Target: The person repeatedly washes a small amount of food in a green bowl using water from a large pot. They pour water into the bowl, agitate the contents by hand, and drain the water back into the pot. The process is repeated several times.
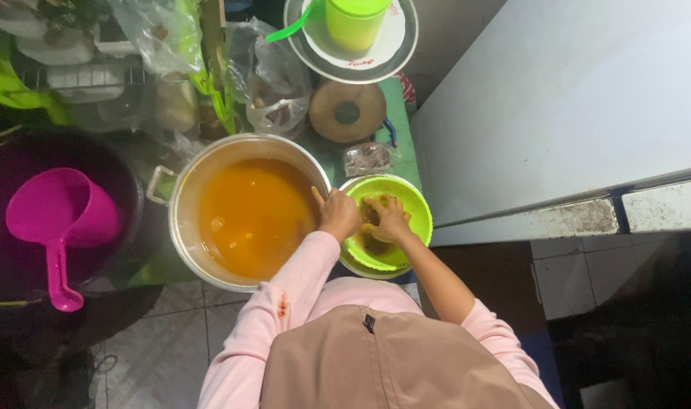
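- Head view, straight down: the biggest thing I see is the white slab on the right, flat, smooth and matte, with a chipped, stained edge below it.
- Next is the dark round tub at left, its inside nearly black; a glossy magenta plastic scoop with a long handle lies in it.
- The steel pot sits in the middle, round, shiny-rimmed, with a loop handle on its left side, filled with cloudy orange liquid.
- The green bowl stands just beside the pot on its right, rims touching; it is bright plastic, round, wet inside with brownish pulp.
- At top, a round metal tray carries a lime plastic cup; a wooden disc lies below it, with crinkled clear bags at left.
- My left hand rests where pot and bowl meet, fingers curled together over the rim, thumb raised.
- My right hand is inside the bowl, fingers bunched and squeezing a brown pulpy lump.
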